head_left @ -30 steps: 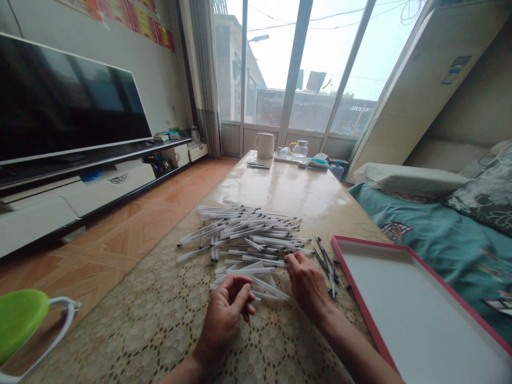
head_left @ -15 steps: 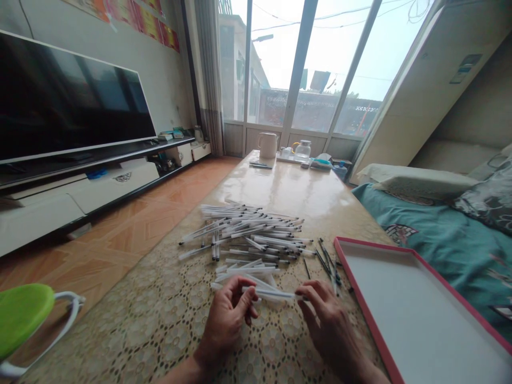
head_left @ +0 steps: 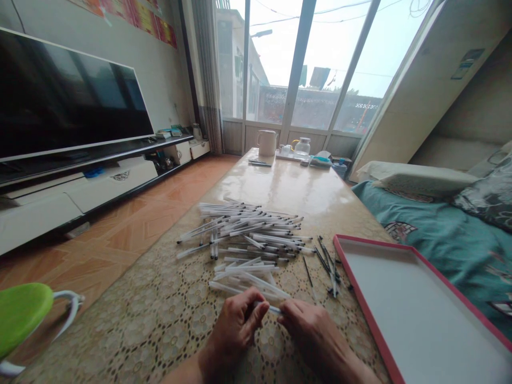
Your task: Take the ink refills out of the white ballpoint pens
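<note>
My left hand (head_left: pixel 236 333) and my right hand (head_left: pixel 310 333) meet low over the table, both pinched on one clear pen tube (head_left: pixel 272 308) held level between them. Just beyond my fingers lies a loose pile of clear pen tubes (head_left: pixel 248 234) spread across the patterned table cover (head_left: pixel 160 314). A few thin dark refills (head_left: pixel 326 261) lie to the right of the pile. A shallow red-rimmed tray (head_left: pixel 404 298) with a white bottom sits at my right, with nothing in it.
At the far end of the table stand a white jug (head_left: pixel 266 143), a glass teapot (head_left: pixel 303 148) and small items. A television (head_left: pixel 68 101) on a low stand runs along the left. A green stool (head_left: pixel 22 314) is near left, a teal-covered bed (head_left: pixel 436 240) right.
My right hand drew back from the pile with a tube and came toward my left hand. Both hands have closed together on it, nearer to me.
</note>
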Available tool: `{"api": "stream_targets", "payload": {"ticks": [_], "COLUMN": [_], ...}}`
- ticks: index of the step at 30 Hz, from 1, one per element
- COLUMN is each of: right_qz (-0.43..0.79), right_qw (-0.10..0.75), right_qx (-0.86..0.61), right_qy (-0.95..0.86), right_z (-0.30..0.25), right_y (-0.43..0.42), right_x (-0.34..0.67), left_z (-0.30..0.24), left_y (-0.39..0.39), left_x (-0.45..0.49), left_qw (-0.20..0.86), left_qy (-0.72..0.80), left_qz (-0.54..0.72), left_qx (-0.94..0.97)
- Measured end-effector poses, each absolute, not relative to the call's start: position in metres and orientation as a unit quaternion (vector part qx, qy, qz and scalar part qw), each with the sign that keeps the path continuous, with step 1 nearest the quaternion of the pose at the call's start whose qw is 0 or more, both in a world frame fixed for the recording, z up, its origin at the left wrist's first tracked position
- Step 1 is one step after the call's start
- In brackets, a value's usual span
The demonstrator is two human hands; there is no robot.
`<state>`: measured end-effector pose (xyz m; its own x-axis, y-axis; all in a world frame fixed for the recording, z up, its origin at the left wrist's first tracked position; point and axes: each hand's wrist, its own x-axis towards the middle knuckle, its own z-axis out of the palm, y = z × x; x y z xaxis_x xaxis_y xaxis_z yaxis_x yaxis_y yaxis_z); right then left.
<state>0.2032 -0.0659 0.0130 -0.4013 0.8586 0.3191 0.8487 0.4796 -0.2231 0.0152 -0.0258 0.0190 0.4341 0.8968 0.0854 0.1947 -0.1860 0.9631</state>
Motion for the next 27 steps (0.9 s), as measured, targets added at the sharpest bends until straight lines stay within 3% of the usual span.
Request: {"api": "stream_targets", "payload": {"ticks": [7, 12, 18, 27], "right_qz": [-0.016, -0.069, -0.103, -0.039], "right_qw": [0.175, 0.150, 0.189, 0.275], "right_qx": [-0.518, -0.498, -0.557, -0.594], "right_qy": [-0.837, -0.851, -0.802, -0.755], "right_z": [0.018, 0.029, 0.027, 0.004], "right_y": [-0.070, -0.069, -0.068, -0.062], "right_x": [0.203, 0.202, 0.230, 0.224], "left_z": [0.022, 0.028, 0.022, 0.018], "left_y": [-0.027, -0.025, -0.017, -0.014], "left_x": [0.018, 0.021, 0.016, 0.021], "left_qw": [0.411, 0.469, 0.647, 0.614], "left_qy": [0.423, 0.429, 0.445, 0.443], "left_qz": [0.333, 0.351, 0.394, 0.428], "left_qx": [0.736, 0.688, 0.478, 0.494]}}
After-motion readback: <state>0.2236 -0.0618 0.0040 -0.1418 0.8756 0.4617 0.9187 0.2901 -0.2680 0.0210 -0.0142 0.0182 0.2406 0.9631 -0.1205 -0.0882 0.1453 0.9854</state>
